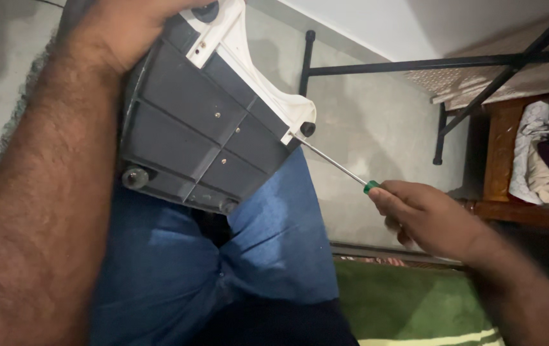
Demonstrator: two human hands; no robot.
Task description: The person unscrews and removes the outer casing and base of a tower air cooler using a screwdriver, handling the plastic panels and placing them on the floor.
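Steadying the dark grey ribbed plastic appliance base (191, 138) with left hand (121, 29) clamped, right hand (425, 214) gripping the green-handled steel screwdriver (335, 163), best kept square to the screw.

bare forearms, no sleeves, blue jeans (268, 237)

Dim indoor light, warm and uneven, brightest on the pale grey concrete floor (377, 115) at far centre. Soft shadows cast across that floor beside the black metal frame (453, 63). Deep gloom at far right around the brown wooden shelf with crumpled cloths (530, 160), detail lost there. Slight motion blur on the near left forearm (37, 211), soft and out of focus. Thin steel screwdriver shaft (332, 160) catching a faint glint. Mild grain throughout; no harsh glare.
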